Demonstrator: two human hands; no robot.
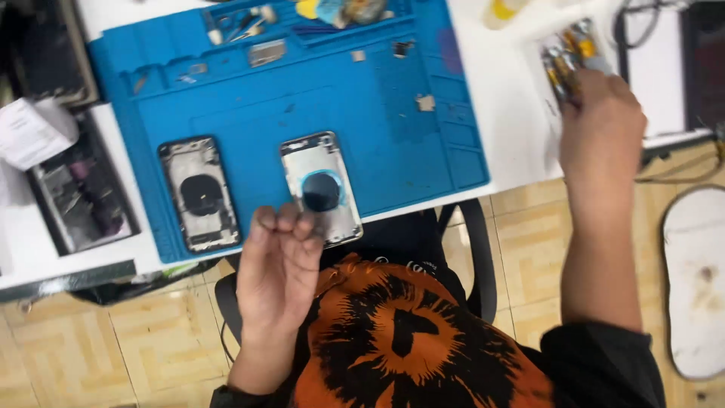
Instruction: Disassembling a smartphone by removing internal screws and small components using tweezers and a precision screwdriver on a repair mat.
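Left hand hovers with fingers curled, holding nothing visible, over a silver phone housing on the blue mat. Right hand reaches among screwdrivers; whether its grip is closed, I cannot tell

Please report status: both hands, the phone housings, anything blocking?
Left hand raised, fingers pinched together, over silver phone housing. Right hand reaching into yellow-handled tools. Second grey housing lies untouched on blue mat. Nothing blocking.

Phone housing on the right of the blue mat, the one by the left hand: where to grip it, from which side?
Probably pinch the right phone housing across its long side edges, from above at the near end. It lies flat, open face up, on the blue mat; the left hand hovers there, and the near corner overhangs the mat edge.
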